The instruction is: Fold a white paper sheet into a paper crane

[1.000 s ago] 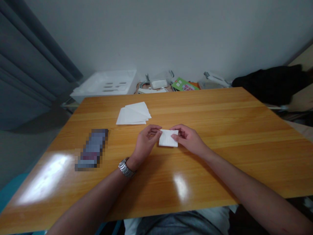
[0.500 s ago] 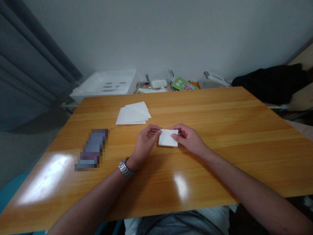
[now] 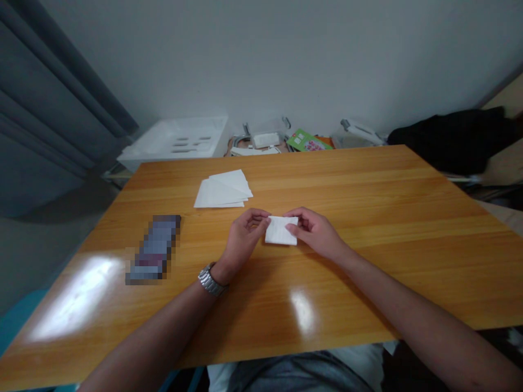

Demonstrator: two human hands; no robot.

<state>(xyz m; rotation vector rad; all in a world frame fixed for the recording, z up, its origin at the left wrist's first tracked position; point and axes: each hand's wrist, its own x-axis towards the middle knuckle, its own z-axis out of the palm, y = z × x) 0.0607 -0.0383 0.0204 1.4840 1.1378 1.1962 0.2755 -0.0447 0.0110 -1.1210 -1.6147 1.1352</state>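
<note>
The person's left hand (image 3: 244, 234), with a metal watch (image 3: 211, 280) at the wrist, holds the upper left corner of a small white folded piece (image 3: 278, 233); the right hand (image 3: 317, 235) grips its right side, thumb (image 3: 295, 230) on top. Beyond them on the wooden bench (image 3: 392, 218) lie overlapping white sheets (image 3: 223, 190). A pixelated, phone-like slab (image 3: 157, 245) rests to the left. Past the far edge are a white tray (image 3: 157, 136), a green booklet (image 3: 304, 141) and black cloth (image 3: 449, 139).
</note>
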